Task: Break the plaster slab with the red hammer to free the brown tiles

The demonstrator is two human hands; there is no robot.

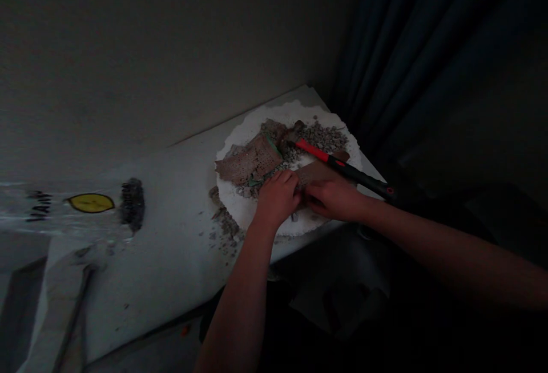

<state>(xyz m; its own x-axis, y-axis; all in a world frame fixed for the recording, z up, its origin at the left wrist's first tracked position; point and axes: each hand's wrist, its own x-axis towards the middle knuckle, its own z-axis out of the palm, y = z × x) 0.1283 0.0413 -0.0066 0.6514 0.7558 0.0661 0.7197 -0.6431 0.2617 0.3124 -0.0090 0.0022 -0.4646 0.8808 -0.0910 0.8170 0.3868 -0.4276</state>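
Note:
My left hand [277,196] and my right hand [336,198] meet at the near edge of a round white foam slab [257,128], both with fingers curled around a brownish flat fragment [314,174] held between them. A larger perforated brown board piece [250,162] lies on the slab to the left. A hammer with a red and black handle [342,165] rests across the slab, its head amid grey rubble [321,133]. Neither hand touches the hammer.
The slab sits on a pale tabletop [171,230] against a wall. Crumbs of debris [222,224] spill off the slab's left edge. A clear plastic wrap with a yellow label [91,203] lies at the left. Dark curtains [419,48] hang at the right.

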